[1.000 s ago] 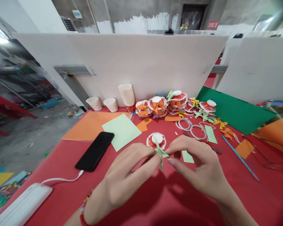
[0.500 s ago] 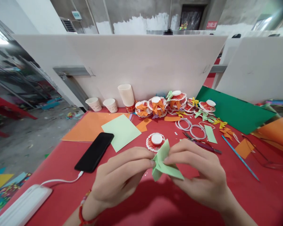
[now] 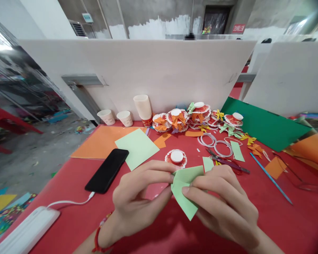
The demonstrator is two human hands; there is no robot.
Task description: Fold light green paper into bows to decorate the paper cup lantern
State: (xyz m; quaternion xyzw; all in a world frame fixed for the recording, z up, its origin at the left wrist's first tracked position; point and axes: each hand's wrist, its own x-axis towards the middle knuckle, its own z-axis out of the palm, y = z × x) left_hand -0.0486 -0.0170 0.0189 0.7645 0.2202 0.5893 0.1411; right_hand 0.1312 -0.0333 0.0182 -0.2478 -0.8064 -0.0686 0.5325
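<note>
Both hands hold a small light green paper piece (image 3: 184, 188) above the red table (image 3: 281, 225). My left hand (image 3: 140, 197) pinches its left edge with thumb and fingers. My right hand (image 3: 222, 204) grips its right side, thumb pressed on top. The paper is partly unfolded, with creases showing. Just beyond it on the table lies a red and white pleated paper rosette (image 3: 176, 157) with a white round centre. A small green paper strip (image 3: 207, 163) lies beside my right hand.
A black phone (image 3: 107, 169) on a white cable and a white power bank (image 3: 26, 231) lie at the left. Green (image 3: 136, 146) and orange sheets, paper cups (image 3: 143, 106), several finished rosettes (image 3: 198, 114), white rings (image 3: 214, 143), scissors (image 3: 228, 163), a blue stick (image 3: 270, 178) and a dark green sheet (image 3: 265, 125) lie further back.
The green paper has gone from a tight folded strip to an opened, wider piece. Both hands have moved slightly toward me and lower, spreading it apart.
</note>
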